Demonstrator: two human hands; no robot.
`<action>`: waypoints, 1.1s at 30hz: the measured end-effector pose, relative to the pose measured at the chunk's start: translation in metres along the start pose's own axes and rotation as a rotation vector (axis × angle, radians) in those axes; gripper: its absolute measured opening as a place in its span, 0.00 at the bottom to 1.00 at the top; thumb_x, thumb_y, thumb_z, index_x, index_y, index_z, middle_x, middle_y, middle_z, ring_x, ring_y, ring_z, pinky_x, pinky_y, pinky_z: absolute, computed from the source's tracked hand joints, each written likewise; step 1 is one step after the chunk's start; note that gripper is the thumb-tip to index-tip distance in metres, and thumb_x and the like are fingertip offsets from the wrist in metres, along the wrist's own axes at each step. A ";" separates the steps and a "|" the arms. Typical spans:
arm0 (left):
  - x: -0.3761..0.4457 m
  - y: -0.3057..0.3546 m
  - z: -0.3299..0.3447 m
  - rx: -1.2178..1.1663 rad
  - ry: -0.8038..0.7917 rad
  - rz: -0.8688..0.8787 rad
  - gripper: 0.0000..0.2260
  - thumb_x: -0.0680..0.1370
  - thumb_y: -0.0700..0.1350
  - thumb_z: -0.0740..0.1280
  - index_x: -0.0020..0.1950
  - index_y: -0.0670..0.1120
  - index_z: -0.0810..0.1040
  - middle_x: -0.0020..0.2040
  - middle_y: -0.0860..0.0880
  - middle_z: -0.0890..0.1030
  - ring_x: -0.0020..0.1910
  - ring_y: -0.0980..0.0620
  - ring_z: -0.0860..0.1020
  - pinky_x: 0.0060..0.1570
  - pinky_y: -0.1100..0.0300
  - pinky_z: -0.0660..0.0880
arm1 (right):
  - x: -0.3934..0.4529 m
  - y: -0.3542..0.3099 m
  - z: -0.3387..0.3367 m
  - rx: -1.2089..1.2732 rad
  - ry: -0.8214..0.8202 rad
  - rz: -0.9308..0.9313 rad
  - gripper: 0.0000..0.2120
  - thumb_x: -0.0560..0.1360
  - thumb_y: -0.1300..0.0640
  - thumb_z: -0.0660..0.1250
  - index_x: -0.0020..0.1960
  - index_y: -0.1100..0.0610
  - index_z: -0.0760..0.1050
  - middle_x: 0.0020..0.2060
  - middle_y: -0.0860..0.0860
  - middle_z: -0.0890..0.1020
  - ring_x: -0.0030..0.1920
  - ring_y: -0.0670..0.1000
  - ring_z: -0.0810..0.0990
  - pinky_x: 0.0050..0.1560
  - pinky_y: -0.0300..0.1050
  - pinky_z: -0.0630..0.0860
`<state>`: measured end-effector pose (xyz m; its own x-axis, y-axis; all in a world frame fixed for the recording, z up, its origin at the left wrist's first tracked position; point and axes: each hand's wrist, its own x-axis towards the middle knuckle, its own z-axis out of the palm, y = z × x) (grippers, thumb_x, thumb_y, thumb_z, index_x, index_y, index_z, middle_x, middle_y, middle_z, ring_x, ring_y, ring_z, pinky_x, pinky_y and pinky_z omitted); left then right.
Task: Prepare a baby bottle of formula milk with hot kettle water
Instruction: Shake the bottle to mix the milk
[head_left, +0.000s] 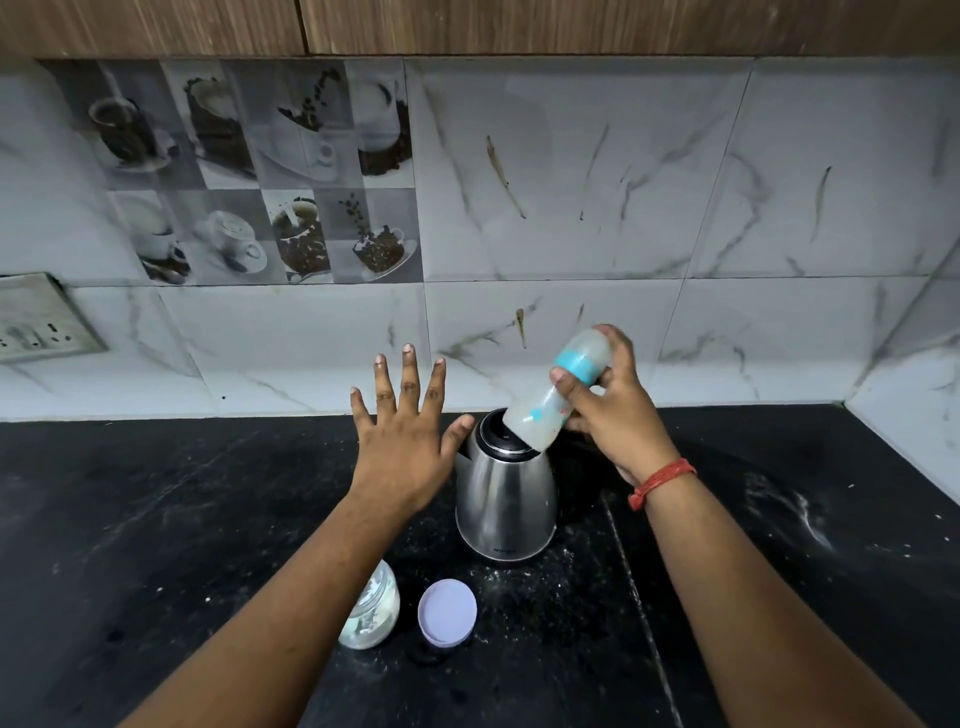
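My right hand (615, 410) grips a capped baby bottle (540, 410) with a blue ring and a milky white fill. The bottle is tilted, base down-left, over the top of a steel electric kettle (506, 499) on the black counter. Spread flat with fingers apart, my left hand (408, 441) hovers just left of the kettle and holds nothing; its thumb is near the kettle's rim. A glass jar of white formula powder (376, 608) stands near the front, partly hidden by my left forearm. Its lilac lid (447, 613) lies beside it.
The black stone counter (156, 519) is dusted with white powder, most on the right. A marble-tiled wall (571, 208) runs behind, with a switch socket (39, 322) at far left. Wooden cabinets hang above. A side wall closes the right corner.
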<state>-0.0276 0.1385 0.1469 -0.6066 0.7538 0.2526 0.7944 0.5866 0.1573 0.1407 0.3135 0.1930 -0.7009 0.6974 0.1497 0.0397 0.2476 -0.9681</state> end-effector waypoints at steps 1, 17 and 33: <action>0.000 0.000 0.000 0.001 0.003 0.001 0.38 0.75 0.71 0.29 0.82 0.56 0.32 0.81 0.47 0.27 0.80 0.39 0.28 0.78 0.31 0.38 | 0.001 0.000 -0.001 0.008 -0.022 0.008 0.30 0.76 0.51 0.74 0.70 0.38 0.63 0.58 0.58 0.78 0.50 0.56 0.86 0.47 0.59 0.85; 0.002 0.002 0.002 0.006 0.009 0.025 0.37 0.76 0.71 0.30 0.83 0.57 0.33 0.81 0.47 0.27 0.80 0.40 0.28 0.78 0.31 0.39 | 0.003 -0.005 -0.005 -0.087 -0.277 0.058 0.31 0.75 0.55 0.75 0.72 0.41 0.64 0.56 0.56 0.81 0.47 0.51 0.86 0.41 0.49 0.84; 0.002 0.002 0.002 0.009 0.008 0.000 0.38 0.74 0.72 0.27 0.82 0.57 0.32 0.81 0.47 0.26 0.80 0.39 0.27 0.78 0.32 0.38 | 0.004 0.003 -0.003 0.015 -0.029 0.017 0.30 0.75 0.52 0.75 0.70 0.38 0.64 0.58 0.58 0.79 0.51 0.56 0.86 0.46 0.58 0.85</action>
<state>-0.0277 0.1418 0.1461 -0.6062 0.7515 0.2605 0.7942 0.5893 0.1482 0.1401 0.3198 0.1910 -0.7202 0.6819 0.1276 0.0411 0.2255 -0.9734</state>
